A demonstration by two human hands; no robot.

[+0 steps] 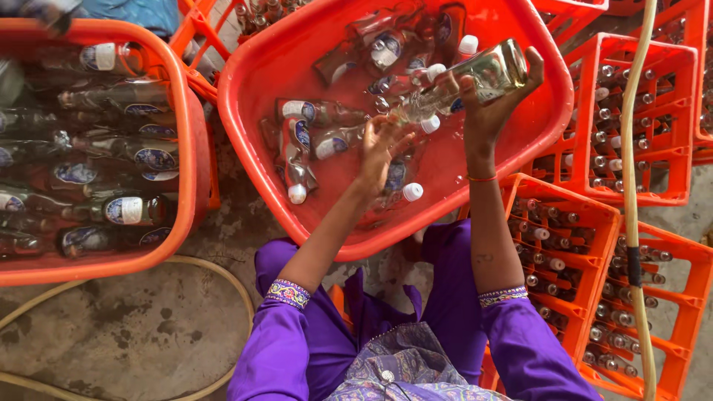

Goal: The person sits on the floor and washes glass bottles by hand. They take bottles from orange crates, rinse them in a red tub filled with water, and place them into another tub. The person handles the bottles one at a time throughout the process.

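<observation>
Concrete floor (134, 327), stained and wet, is crowded with orange crates (639, 126) and a hose (631, 186). A clear glass bottle (475, 82) is gripped tilted by the right hand (494, 96) over the red tub (260, 74); the left hand (382, 148) is spread wide among submerged bottles (312, 126).

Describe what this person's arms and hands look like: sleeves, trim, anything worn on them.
Both arms wear bright purple sleeves ending mid-forearm, each cuff edged with a patterned embroidered band. The forearms and hands below are bare, with no gloves. The left hand shows no jewellery. The right hand has a thin orange-red thread around its wrist, and a small dark mark shows on the right forearm.
</observation>
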